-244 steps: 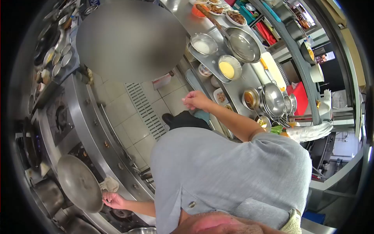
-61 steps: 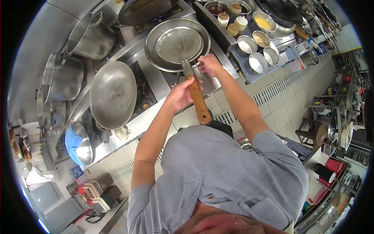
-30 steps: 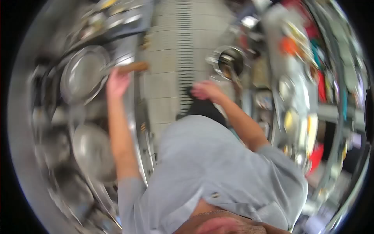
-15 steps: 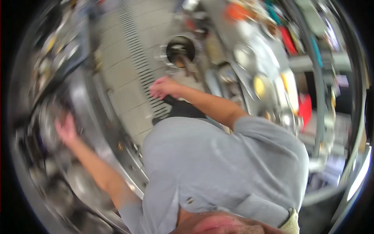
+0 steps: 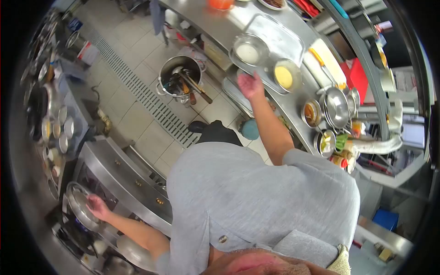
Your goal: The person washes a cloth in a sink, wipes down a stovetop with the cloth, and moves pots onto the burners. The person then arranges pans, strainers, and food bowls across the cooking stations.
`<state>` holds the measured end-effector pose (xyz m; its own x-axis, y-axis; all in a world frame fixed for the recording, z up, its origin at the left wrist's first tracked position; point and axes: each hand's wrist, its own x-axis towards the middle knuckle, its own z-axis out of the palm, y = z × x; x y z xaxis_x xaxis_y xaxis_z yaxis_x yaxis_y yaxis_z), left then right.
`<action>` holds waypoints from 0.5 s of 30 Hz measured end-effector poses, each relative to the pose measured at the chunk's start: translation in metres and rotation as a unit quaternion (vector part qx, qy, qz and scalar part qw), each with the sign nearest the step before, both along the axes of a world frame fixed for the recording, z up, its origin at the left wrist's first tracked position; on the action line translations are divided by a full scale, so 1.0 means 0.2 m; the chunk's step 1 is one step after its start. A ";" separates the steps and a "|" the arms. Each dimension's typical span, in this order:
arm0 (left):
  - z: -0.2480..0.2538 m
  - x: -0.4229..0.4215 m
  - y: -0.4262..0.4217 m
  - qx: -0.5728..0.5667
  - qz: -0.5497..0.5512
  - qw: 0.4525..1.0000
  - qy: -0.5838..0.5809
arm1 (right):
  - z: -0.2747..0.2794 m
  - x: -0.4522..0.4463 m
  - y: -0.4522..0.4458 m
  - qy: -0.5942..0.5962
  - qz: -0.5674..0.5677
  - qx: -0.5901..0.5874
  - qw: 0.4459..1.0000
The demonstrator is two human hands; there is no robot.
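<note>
On the stove at the left, my left hand (image 5: 97, 207) has its fingers curled at the near rim of a round metal pan (image 5: 83, 211). My right hand (image 5: 250, 85) is stretched out over the front edge of the steel counter, fingers apart and holding nothing. Just beyond it stands a clear bowl with white contents (image 5: 248, 53). To its right is a second bowl with yellow contents (image 5: 283, 77). A metal tray (image 5: 278, 34) lies behind these bowls.
A large pot (image 5: 182, 68) holding ladles and other long-handled tools stands by a floor drain (image 5: 137, 94). Several metal bowls (image 5: 337, 107) sit farther right on the counter. A knife with a yellow handle (image 5: 317, 56) lies on a white board.
The view has turned and sharpened. My right hand has moved from above the floor, near my body, out to the counter by the bowls. My left hand stays by the pan.
</note>
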<state>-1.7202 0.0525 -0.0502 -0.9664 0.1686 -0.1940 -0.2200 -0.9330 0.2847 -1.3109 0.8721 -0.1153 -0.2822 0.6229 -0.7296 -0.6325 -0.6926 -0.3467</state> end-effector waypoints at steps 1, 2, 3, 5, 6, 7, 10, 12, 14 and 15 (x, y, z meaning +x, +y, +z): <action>0.05 0.08 0.04 0.023 -0.043 0.998 -0.034 | -0.13 0.07 0.09 0.080 -0.031 -0.014 0.996; -0.02 0.05 -0.04 0.007 -0.071 0.997 -0.024 | -0.27 0.12 0.19 0.160 -0.047 -0.040 0.985; 0.05 0.11 0.02 0.036 -0.129 0.991 -0.018 | -0.35 0.14 0.21 0.122 -0.035 0.028 0.992; 0.09 0.17 0.08 -0.026 -0.008 0.997 -0.071 | -0.55 0.21 0.29 0.119 0.050 0.097 0.987; -0.01 0.16 -0.01 -0.026 0.016 0.999 -0.032 | -0.61 0.25 0.32 0.130 0.105 0.104 0.980; 0.06 0.22 0.04 0.020 -0.029 0.999 -0.020 | -0.79 0.32 0.44 0.138 0.084 0.059 0.985; -0.10 0.20 -0.04 0.095 0.025 0.991 -0.096 | -0.56 0.39 0.27 0.074 0.027 0.016 0.997; -0.02 0.22 0.03 0.080 0.108 0.981 -0.141 | -0.40 0.45 0.11 0.098 0.044 0.062 0.992; 0.02 0.21 0.02 0.077 0.126 0.980 -0.136 | -0.39 0.60 0.08 0.072 0.069 0.075 0.992; 0.01 0.19 0.01 0.075 0.131 0.979 -0.135 | -0.40 0.68 0.06 0.058 0.077 0.084 0.992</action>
<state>-1.6817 0.0552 -0.0480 -0.8972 -0.0319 -0.4405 -0.0163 -0.9943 0.1052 -1.1757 0.8849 -0.1954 -0.4588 0.6765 -0.5761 -0.5660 -0.7223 -0.3974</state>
